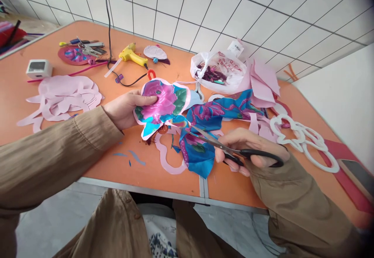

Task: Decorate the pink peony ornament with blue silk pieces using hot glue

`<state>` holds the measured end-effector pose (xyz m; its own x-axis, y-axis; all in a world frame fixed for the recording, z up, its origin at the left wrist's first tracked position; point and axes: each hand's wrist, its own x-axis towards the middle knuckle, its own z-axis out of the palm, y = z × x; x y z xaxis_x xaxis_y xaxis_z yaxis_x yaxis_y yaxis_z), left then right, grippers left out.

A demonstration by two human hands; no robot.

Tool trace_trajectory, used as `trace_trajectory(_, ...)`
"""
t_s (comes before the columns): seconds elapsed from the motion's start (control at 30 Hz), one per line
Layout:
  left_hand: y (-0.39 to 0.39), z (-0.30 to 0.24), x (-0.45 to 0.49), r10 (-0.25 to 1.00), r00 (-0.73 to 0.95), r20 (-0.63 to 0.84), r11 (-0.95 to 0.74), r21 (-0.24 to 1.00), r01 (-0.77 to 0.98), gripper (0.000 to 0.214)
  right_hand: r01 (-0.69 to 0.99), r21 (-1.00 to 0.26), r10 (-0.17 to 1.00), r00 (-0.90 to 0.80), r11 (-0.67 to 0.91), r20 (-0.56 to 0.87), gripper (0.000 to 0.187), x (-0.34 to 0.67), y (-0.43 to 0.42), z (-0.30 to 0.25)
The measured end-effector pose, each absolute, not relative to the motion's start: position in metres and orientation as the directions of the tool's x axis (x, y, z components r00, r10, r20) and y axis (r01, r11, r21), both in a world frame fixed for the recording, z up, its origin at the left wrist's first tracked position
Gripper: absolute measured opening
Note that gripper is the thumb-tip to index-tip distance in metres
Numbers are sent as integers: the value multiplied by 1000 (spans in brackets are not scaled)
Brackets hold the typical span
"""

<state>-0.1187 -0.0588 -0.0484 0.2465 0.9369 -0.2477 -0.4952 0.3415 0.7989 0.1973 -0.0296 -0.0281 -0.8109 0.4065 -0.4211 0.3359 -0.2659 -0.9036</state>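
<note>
We hold a flower-printed fabric piece in our left hand, thumb pressed on its pink bloom and fingers pinching it from below, just above the orange table. Our right hand is closed through the black handles of the scissors, whose blades stand slightly parted at the piece's near right edge, where blue fabric trails off to the right. A pink paper outline lies beneath. To the far left rest pink paper cutouts, a yellow glue gun and a small white box. A white plastic bag sits far right, white cut-out rings nearer.
</note>
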Motion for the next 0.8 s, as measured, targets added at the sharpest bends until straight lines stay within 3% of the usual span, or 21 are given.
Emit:
trace_trajectory(0.1,-59,-47,-117,936,223,-274,347,828,-439,4,332,-902,392,-818,-277,-421,59,194,-32,-29)
trace_trajectory(0.3,-58,-48,-118,932,206,-298,359,839,-408,6,310,-896,474,-766,-319,-434,61,193,-38,-31)
trace_trajectory(0.53,-57,-51,-118,936,220,-276,347,835,-427,8,273,-927,610,-698,-259,-376,67,189,-50,-35)
trace_trajectory(0.8,-57,-50,-119,922,165,-350,387,851,-356,8,290,-915,545,-736,-281,-401,67,194,-47,-33)
